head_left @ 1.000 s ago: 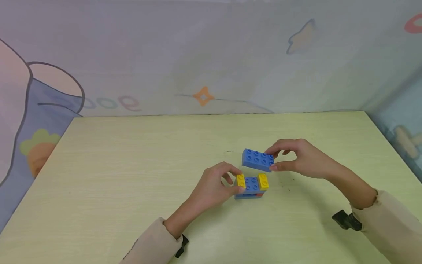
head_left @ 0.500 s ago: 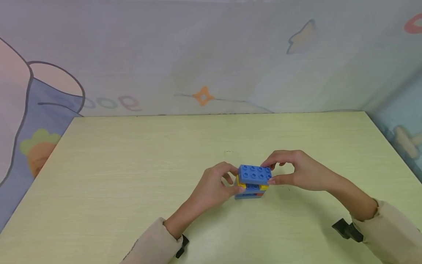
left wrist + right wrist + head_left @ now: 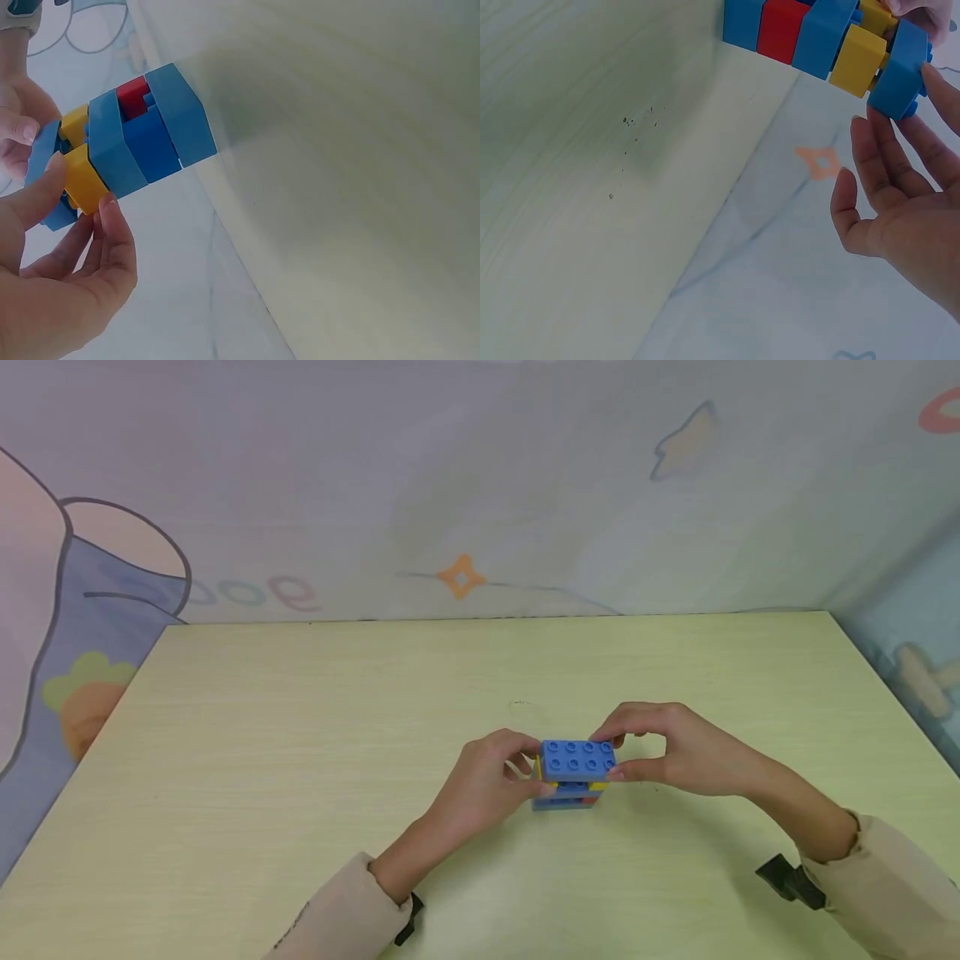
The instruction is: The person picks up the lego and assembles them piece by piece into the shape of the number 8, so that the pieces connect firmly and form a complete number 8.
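Note:
A toy building-brick stack stands upright on the table. On top lies a blue eight-stud brick (image 3: 577, 762), pinched at its right end between thumb and fingers of my right hand (image 3: 678, 750). My left hand (image 3: 480, 787) pinches the left yellow brick (image 3: 85, 180) just beneath it. The right yellow brick (image 3: 857, 60) sits under the other end, with slim gaps showing below the top brick in the wrist views. Lower down come a blue brick (image 3: 118, 146), then a red brick (image 3: 781, 30) beside a darker blue brick (image 3: 154, 146). Another blue brick (image 3: 180, 116) forms the base.
The pale wooden table (image 3: 300, 735) runs back to a printed cloth backdrop (image 3: 360, 485). Small dark specks (image 3: 636, 121) mark its surface near the stack. Black clips (image 3: 791, 881) hang at both beige sleeves (image 3: 885, 885).
My right hand has brought the top blue brick down and toward me, from behind the stack onto the two yellow bricks. My left hand keeps its pinch, nearly still.

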`<state>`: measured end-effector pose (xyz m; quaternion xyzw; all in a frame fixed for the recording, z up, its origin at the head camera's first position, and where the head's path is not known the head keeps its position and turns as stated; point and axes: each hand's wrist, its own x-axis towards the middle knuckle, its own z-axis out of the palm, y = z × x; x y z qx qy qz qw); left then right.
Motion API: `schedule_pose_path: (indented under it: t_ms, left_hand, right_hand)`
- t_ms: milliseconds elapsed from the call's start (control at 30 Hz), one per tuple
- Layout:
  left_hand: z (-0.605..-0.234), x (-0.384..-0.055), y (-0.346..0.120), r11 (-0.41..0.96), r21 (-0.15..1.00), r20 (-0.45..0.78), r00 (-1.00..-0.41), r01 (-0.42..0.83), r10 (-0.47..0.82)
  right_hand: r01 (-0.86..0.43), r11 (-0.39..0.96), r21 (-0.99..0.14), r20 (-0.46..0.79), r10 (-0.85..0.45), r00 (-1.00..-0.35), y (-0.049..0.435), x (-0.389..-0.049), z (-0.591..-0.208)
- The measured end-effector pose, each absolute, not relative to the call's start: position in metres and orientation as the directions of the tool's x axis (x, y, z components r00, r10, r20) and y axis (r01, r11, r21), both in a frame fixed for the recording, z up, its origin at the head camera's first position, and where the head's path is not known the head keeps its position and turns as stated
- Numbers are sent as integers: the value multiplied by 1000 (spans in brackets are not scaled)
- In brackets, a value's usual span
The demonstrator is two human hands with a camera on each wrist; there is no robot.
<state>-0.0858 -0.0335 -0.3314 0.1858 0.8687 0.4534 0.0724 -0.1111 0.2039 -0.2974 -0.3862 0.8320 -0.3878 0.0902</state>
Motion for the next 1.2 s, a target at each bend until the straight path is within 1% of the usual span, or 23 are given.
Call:
schedule_pose_path:
  t_ms: [233, 500, 700, 1067, 1200]
  left_hand:
    - [-325, -85, -37, 495, 808, 80, -892, 320, 445]
    - [-312, -84, -39, 432, 822, 160, -878, 372, 451]
    - [-310, -84, -39, 431, 832, 139, -885, 348, 445]
    - [-312, -83, -38, 404, 852, 142, -891, 332, 432]
    - [-314, -82, -38, 402, 858, 136, -896, 320, 423]
  right_hand:
    - [-584, 419, -695, 134, -723, -678, 203, -111, -294]
    - [-564, 460, -686, 74, -727, -683, 202, -113, -291]
    - [-571, 467, -675, 67, -732, -678, 202, -113, -291]
    - [-586, 490, -646, 58, -734, -677, 201, -114, -289]
    - [-573, 497, -652, 45, -729, -683, 200, -113, -290]
